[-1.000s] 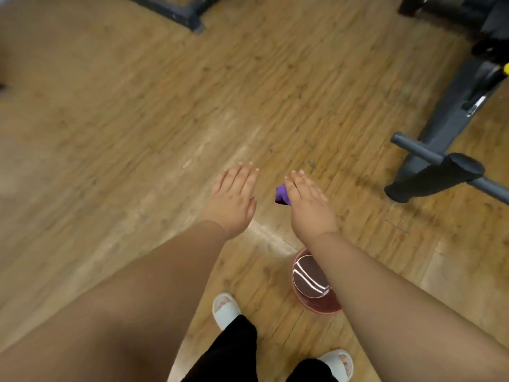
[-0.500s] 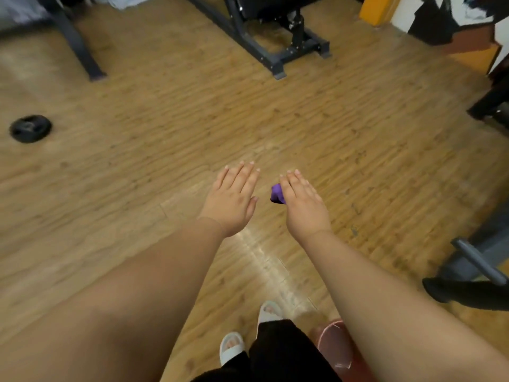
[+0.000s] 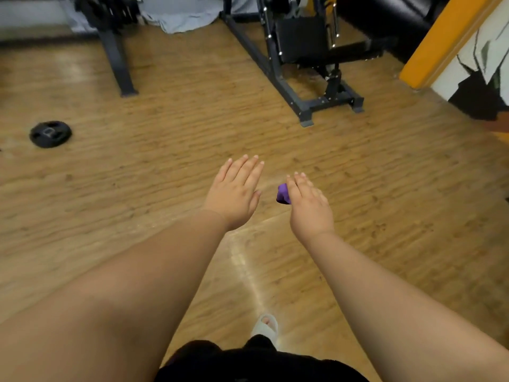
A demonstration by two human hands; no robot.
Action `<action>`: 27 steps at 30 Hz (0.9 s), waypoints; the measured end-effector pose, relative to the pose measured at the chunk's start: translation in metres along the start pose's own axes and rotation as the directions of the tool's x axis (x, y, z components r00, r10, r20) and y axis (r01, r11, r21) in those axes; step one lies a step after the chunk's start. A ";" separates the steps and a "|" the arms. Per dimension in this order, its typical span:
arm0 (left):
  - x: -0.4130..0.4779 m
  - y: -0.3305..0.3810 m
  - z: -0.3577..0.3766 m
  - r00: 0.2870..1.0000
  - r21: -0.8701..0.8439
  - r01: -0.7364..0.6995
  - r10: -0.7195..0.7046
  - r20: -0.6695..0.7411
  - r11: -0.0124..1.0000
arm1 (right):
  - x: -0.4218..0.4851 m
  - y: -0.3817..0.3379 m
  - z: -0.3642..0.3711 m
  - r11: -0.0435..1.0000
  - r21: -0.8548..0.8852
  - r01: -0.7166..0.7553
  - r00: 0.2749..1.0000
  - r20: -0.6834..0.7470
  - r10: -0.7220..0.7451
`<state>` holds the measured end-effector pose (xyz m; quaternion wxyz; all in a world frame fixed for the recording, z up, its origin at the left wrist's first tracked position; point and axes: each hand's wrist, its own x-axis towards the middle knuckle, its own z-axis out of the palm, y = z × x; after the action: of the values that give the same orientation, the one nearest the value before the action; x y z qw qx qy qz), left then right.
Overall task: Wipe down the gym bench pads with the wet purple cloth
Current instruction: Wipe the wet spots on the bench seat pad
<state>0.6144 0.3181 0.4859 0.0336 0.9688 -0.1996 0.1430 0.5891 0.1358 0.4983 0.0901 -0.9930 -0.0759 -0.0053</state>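
Both my arms reach forward over the wooden floor. My right hand (image 3: 308,205) holds a small bunched purple cloth (image 3: 282,193). The cloth sticks out at the hand's left side, pinched under the fingers, and most of it is hidden by the hand. My left hand (image 3: 237,193) hovers beside it, palm down with straight fingers, holding nothing. A gym machine with a black pad (image 3: 300,37) stands ahead at the top centre. Another black padded piece (image 3: 385,12) shows at the top right.
The machine's dark steel base frame (image 3: 327,102) lies on the floor ahead. Another frame leg (image 3: 117,62) stands at upper left. A black weight plate (image 3: 50,133) lies on the floor at left. An orange wall edge (image 3: 440,42) runs at right. My slippered foot (image 3: 265,325) is below.
The view has lifted and moved forward: the machine frame and weight plate are nearer, and the pink bucket by my feet has left the view. My hands keep their pose.
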 end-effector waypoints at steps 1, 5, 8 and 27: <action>0.020 -0.001 0.003 1.000 -0.003 0.023 -0.023 -0.014 1.000 | 0.020 0.009 -0.004 1.000 -0.011 0.014 1.000 0.007 -0.014; 0.093 -0.014 0.019 0.997 -0.031 0.066 -0.067 -0.035 0.997 | 0.100 0.035 -0.016 0.999 -0.023 0.040 0.999 0.005 -0.040; 0.150 -0.036 0.034 0.999 -0.014 0.040 -0.040 -0.033 0.999 | 0.163 0.047 -0.017 0.999 -0.024 0.045 0.999 0.001 -0.045; 0.580 -0.192 0.144 0.978 -0.049 -0.182 0.186 0.094 0.982 | 0.576 0.131 -0.037 0.983 -0.021 -0.184 0.980 -0.074 0.182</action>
<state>1.2384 0.2579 0.5153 0.0296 0.9512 -0.2924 0.0936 1.1788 0.0881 0.5252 0.0793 -0.9961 0.0193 -0.0338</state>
